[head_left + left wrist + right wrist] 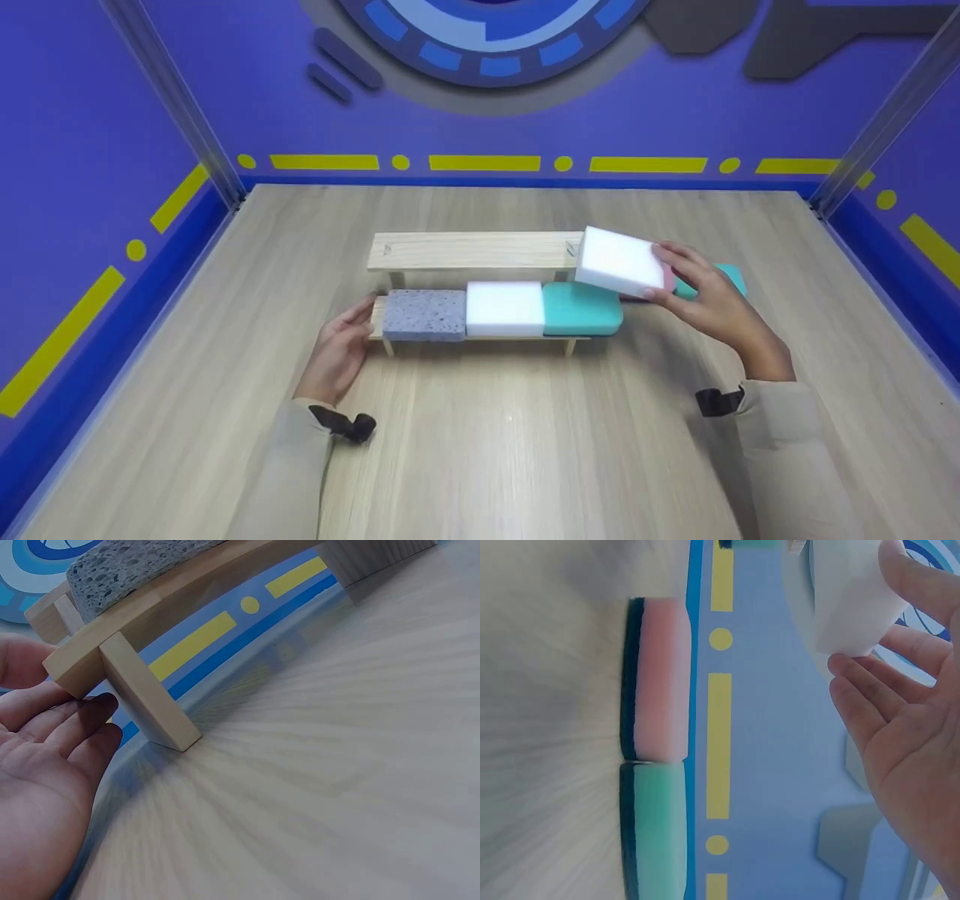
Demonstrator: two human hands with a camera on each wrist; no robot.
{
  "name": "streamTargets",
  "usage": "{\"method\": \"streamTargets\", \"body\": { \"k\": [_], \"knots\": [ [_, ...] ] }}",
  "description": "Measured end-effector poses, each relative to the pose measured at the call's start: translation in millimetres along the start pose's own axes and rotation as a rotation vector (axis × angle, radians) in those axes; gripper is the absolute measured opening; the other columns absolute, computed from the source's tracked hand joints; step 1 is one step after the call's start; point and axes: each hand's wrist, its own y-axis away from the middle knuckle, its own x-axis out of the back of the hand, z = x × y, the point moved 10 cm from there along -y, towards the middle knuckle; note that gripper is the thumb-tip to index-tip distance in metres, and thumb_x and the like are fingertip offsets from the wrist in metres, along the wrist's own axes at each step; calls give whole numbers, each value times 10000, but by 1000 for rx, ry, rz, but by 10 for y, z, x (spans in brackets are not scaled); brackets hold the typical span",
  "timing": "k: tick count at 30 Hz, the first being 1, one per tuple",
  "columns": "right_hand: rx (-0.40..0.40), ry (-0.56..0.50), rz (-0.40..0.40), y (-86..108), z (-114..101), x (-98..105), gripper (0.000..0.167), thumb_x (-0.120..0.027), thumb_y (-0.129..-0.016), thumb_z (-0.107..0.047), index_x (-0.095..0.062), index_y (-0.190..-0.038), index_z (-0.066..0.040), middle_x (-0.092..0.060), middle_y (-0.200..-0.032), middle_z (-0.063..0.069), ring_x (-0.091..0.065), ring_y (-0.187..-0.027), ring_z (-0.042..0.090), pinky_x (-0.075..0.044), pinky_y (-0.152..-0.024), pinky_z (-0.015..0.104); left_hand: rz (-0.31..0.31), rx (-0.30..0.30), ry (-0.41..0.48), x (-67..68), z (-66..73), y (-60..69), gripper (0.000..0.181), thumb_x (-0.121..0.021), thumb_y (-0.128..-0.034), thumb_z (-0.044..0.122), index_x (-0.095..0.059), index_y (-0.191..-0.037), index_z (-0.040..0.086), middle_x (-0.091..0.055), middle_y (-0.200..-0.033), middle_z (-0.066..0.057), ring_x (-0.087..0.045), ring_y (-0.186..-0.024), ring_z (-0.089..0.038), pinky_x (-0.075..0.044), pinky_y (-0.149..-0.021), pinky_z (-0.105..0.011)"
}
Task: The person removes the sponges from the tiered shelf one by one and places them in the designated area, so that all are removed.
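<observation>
My right hand (712,307) pinches a white block (619,261) by its right end, held tilted at the right end of the raised back plank (472,251). In the right wrist view the thumb and fingers of the right hand (907,712) lie on either side of the white block (851,600). My left hand (337,352) grips the left end of the raised front plank (379,316); the left wrist view shows the fingers of the left hand (52,742) curled under that plank (82,664). On the front plank are a grey porous block (424,315), a white block (505,309) and a green sponge (583,309).
A pink sponge (662,679) and another green sponge (660,829) lie end to end on the table to the right, partly behind my right hand in the head view. Blue panels (480,142) stand along the table's back and sides. Wooden legs (150,697) support the front plank.
</observation>
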Motion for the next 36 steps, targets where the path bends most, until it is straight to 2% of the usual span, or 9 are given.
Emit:
{"method": "streamTargets", "body": {
  "k": [3,5,9,16,36],
  "knots": [
    [15,-14,7,24,12,16,649,-690,-880,-176,-408,-1442,-14,-355,-1491,222,-404,-1326,461,-362,-1030,81,1,3,2,2,0,-2,616,-345,-864,-163,-198,-1461,-129,-164,-1577,-246,-178,-1471,-294,-145,-1223,-369],
    [32,-19,15,40,19,28,644,-691,-877,-151,-410,-1438,-6,-356,-1483,239,-394,-1326,471,-276,-955,-37,1,8,2,3,-2,-1,619,-347,-864,-161,-195,-1463,-127,-165,-1579,-243,-173,-1473,-290,-143,-1224,-369],
    [50,-18,38,74,46,56,631,-689,-875,-124,-419,-1431,0,-371,-1458,256,-395,-1316,476,-253,-953,-56,-5,4,7,0,4,-5,625,-353,-862,-163,-182,-1462,-133,-144,-1586,-233,-138,-1483,-280,-123,-1228,-360],
    [12,-4,39,131,145,78,641,-667,-899,-177,-388,-1453,-13,-345,-1481,239,-364,-1340,462,-249,-946,-63,-14,-6,20,2,7,-5,632,-346,-855,-170,-168,-1461,-139,-131,-1590,-230,-133,-1482,-291,-129,-1228,-369],
    [-15,14,75,280,299,137,638,-677,-887,-146,-397,-1440,10,-346,-1481,263,-374,-1319,487,-251,-913,-86,-9,0,19,0,-2,-8,626,-341,-858,-169,-174,-1460,-135,-135,-1593,-214,-119,-1487,-275,-105,-1233,-367]
  ]
}}
